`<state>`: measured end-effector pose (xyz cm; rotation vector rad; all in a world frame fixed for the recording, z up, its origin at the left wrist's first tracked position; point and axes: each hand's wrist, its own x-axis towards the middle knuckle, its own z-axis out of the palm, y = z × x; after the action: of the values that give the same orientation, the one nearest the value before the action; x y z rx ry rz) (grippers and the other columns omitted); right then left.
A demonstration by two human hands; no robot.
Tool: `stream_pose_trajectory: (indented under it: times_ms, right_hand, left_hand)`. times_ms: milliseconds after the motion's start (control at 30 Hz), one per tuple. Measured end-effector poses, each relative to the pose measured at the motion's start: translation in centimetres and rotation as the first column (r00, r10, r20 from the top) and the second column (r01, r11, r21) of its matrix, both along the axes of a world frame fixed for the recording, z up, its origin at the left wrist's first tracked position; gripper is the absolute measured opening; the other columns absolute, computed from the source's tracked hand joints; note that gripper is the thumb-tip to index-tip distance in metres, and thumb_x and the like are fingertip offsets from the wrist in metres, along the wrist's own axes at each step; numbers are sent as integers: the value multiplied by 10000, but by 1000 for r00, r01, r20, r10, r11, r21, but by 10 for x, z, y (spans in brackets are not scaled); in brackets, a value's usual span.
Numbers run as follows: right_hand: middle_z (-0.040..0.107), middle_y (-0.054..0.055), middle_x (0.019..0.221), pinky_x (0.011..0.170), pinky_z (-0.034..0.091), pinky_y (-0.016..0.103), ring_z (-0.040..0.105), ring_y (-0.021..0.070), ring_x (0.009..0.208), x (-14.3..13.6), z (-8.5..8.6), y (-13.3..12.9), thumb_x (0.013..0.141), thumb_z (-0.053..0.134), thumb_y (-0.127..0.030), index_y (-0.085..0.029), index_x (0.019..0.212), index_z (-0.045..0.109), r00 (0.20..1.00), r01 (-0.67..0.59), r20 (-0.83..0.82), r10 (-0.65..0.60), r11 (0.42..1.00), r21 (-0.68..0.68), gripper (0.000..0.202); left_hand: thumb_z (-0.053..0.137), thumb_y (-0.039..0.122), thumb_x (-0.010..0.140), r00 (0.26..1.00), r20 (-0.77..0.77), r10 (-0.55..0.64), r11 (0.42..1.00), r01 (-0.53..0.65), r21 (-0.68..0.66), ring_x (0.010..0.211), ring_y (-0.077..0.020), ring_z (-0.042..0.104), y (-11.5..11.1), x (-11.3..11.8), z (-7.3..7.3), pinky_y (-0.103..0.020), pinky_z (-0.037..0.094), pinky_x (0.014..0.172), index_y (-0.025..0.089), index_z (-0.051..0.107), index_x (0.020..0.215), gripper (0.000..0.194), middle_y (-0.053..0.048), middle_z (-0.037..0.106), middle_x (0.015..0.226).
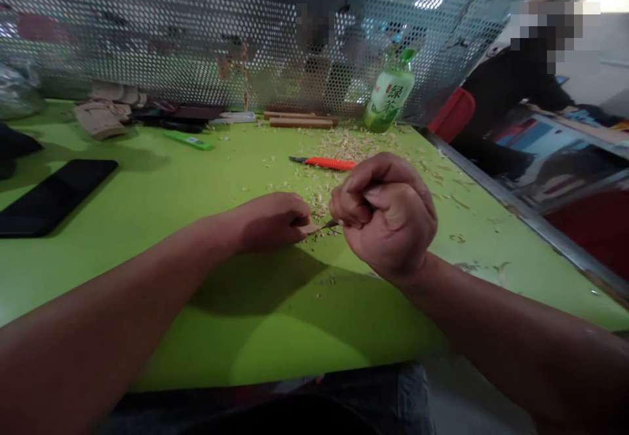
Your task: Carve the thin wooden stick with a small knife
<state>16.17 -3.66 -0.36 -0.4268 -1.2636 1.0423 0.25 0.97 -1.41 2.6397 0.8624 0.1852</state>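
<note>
My left hand (272, 222) is closed on a small, thin, light-brown piece of wood (309, 229), low over the green table (295, 337). My right hand (390, 215) makes a fist around a carving knife; its handle is hidden in my fingers. The dark, narrow blade (330, 224) sticks out to the left and meets or nearly meets the wood. Pale wood shavings (344, 140) lie around and behind both hands. Just beyond my right hand rests an orange-handled utility knife (327, 163), partly covered by the hand.
A black phone (56, 196) lies at the left, with a green packet (188, 140) farther back. Wooden sticks (301, 120) and a green tea bottle (390, 91) stand along the perforated metal screen (196, 42). Past the table's right edge, a person (515, 81) in dark clothing is at another table.
</note>
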Motion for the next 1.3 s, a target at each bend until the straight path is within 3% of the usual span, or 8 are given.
stream_pose_trajectory:
  times_ms: [233, 767, 1300]
  right_hand:
    - [278, -67, 451, 413, 238, 254, 244, 92, 385, 3, 0, 1, 719, 429, -142, -220, 699, 573, 998, 54, 44, -53, 998, -28, 165]
    - [312, -62, 456, 413, 244, 248, 270, 85, 379, 4, -3, 2, 729, 399, -91, -203, 720, 615, 998, -31, -50, 31, 999, 12, 244]
    - [267, -69, 449, 406, 248, 260, 239, 94, 371, 6, -2, 2, 783, 482, -169, -228, 717, 593, 1000, 20, 4, -20, 1000, 20, 142]
  left_hand:
    - [485, 289, 852, 1000, -6, 15, 1000, -15, -2, 640, -113, 434, 1, -1, -1, -268, 301, 602, 153, 550, 676, 231, -12, 534, 697]
    - [493, 288, 834, 1000, -6, 11, 1000, -11, 1, 616, -108, 430, 3, 0, -4, -271, 289, 593, 160, 542, 671, 213, -1, 529, 662]
    - [488, 270, 831, 1000, -5, 5, 1000, -5, 1, 614, -109, 426, 2, 1, -4, -270, 298, 600, 160, 548, 667, 207, -3, 530, 655]
